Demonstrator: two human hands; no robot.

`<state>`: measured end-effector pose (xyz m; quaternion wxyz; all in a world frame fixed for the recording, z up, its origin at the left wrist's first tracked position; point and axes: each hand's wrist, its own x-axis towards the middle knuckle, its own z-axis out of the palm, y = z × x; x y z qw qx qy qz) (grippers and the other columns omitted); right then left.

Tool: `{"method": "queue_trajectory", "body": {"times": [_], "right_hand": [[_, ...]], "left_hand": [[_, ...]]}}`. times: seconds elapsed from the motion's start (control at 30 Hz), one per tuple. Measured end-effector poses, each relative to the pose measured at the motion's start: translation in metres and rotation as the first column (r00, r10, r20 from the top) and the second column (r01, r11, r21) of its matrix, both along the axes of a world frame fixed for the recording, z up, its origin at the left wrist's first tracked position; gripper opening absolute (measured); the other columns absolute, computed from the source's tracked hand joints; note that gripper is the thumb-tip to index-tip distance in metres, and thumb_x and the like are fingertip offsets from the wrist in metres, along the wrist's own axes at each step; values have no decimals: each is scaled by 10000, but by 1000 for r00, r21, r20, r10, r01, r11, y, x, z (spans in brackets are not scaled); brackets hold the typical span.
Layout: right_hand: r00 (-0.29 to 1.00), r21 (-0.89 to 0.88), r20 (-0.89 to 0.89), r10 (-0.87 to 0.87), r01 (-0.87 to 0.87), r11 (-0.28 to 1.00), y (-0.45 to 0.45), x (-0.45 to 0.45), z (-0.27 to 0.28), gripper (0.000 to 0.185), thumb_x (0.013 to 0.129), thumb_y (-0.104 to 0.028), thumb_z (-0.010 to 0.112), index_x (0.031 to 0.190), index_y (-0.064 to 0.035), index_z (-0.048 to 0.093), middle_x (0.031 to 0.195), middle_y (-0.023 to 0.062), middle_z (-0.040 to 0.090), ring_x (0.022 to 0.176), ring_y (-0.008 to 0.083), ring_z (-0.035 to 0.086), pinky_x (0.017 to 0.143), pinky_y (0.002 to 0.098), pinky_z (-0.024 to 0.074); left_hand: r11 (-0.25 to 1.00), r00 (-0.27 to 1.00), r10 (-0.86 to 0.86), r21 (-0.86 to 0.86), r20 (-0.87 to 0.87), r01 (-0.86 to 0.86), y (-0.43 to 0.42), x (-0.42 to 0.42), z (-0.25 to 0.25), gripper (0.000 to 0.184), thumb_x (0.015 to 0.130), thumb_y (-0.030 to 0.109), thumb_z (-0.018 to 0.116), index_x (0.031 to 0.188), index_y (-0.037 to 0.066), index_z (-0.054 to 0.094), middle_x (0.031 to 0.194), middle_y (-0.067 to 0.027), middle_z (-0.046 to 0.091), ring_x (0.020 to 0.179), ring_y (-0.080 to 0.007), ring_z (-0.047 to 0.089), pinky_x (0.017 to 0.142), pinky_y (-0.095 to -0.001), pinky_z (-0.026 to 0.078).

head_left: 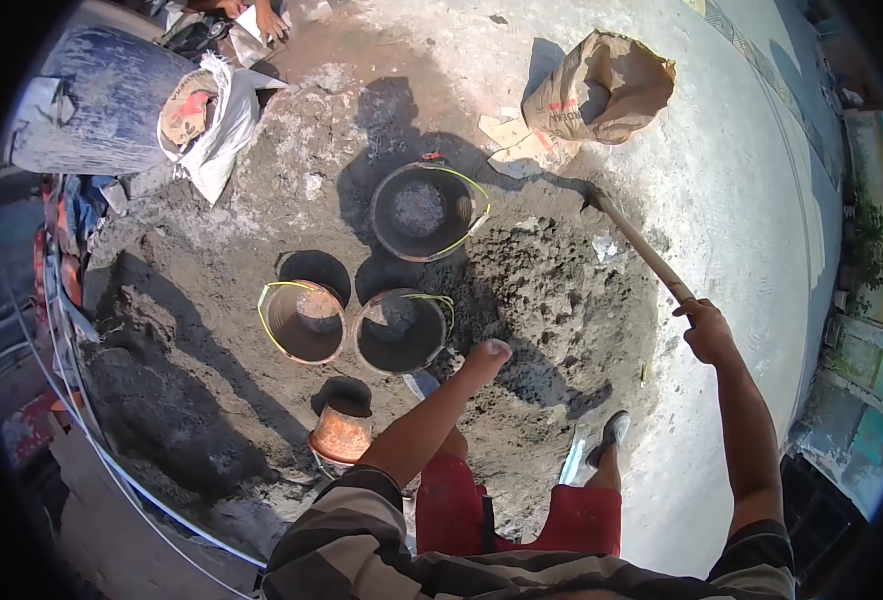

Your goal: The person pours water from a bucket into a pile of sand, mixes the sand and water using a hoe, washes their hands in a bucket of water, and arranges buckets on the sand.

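Observation:
My right hand [708, 331] is wrapped around the near end of a long wooden tool handle [647, 245]. The handle slants up and left to a small dark end at the mortar's edge; its exact shape is unclear. My left hand [487, 360] is closed like a fist, with nothing visible in it, over the near side of the grey mortar heap [552, 290]. Close to it stands a black bucket [400, 332] with a yellow handle. Another bucket [303, 322] is left of that, and a larger one [424, 212] stands farther away.
An orange-brown bucket [342, 434] is near my left elbow. An opened paper cement bag [607, 88] stands on the concrete [732, 170]. Back left are a blue drum [102, 100] and a white sack [224, 150]. Another person's hands [270, 22] show at the top.

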<state>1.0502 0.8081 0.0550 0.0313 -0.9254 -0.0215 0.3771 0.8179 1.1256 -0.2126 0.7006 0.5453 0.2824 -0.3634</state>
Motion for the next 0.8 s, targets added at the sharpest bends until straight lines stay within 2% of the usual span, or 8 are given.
{"method": "queue_trajectory", "body": {"times": [0.23, 0.4, 0.47, 0.53, 0.63, 0.73, 0.77, 0.8], "right_hand": [[998, 89, 8, 64, -64, 994, -28, 16, -11, 437, 683, 6, 567, 1090, -123, 655, 1009, 192, 601, 958, 338, 608, 842, 404, 486], [994, 329, 7, 113, -109, 938, -41, 24, -25, 416, 737, -43, 565, 1153, -54, 586, 1031, 205, 638, 981, 341, 619, 852, 383, 479], [996, 403, 61, 68, -87, 911, -44, 13, -30, 465, 742, -70, 575, 1197, 3, 514, 980, 230, 641, 969, 341, 625, 855, 386, 476], [992, 551, -97, -79, 119, 826, -61, -2, -52, 533, 740, -88, 572, 1236, 54, 435, 1016, 241, 596, 973, 376, 600, 865, 375, 472], [983, 809, 106, -152, 4, 587, -117, -54, -115, 631, 767, -207, 626, 1297, 29, 379, 1073, 271, 592, 1000, 432, 580, 879, 413, 466], [998, 844, 62, -20, -42, 535, -170, -95, -93, 693, 767, -185, 604, 1362, 21, 314, 1133, 244, 536, 1062, 389, 546, 922, 377, 437], [967, 745, -247, -63, 231, 626, -176, -102, -61, 775, 753, -162, 587, 1421, 9, 234, 1243, 220, 431, 1164, 332, 469, 958, 359, 408], [856, 739, -493, -155, 506, 444, -190, -116, -75, 774, 756, -150, 572, 1432, -2, 226, 1280, 212, 397, 1204, 312, 432, 969, 362, 403]], "left_hand": [[992, 997, -65, -115, -47, 59, -108, 111, 102, 392, 918, 420, 558, 1161, 113, 535, 1081, -60, 555, 969, -207, 538, 839, -394, 452], [976, 978, 206, -66, -34, -208, -213, 170, 160, 499, 920, 463, 518, 1245, 86, 504, 1212, -83, 533, 1050, -228, 539, 870, -421, 464], [952, 952, 294, -60, -83, -299, -263, 164, 158, 524, 916, 487, 511, 1233, 70, 510, 1128, -73, 573, 978, -208, 571, 838, -388, 486], [608, 778, 569, -501, -265, -615, -300, 152, 141, 502, 929, 495, 481, 1164, 55, 531, 1059, -74, 597, 907, -206, 598, 836, -390, 497], [590, 797, 545, -556, -260, -585, -343, 135, 57, 445, 929, 451, 511, 1121, 51, 538, 1055, -87, 604, 904, -220, 613, 847, -394, 499], [630, 778, 558, -462, -291, -624, -373, 110, 81, 340, 923, 359, 553, 1070, 53, 541, 1049, -96, 610, 917, -227, 623, 830, -387, 509], [683, 762, 569, -337, -309, -648, -381, 98, 112, 266, 918, 289, 579, 1040, 56, 541, 1044, -99, 612, 931, -227, 625, 807, -378, 518], [581, 704, 605, -397, -372, -710, -383, 86, 130, 224, 902, 229, 591, 1033, 53, 540, 1006, -95, 614, 913, -218, 625, 769, -359, 525]]}}
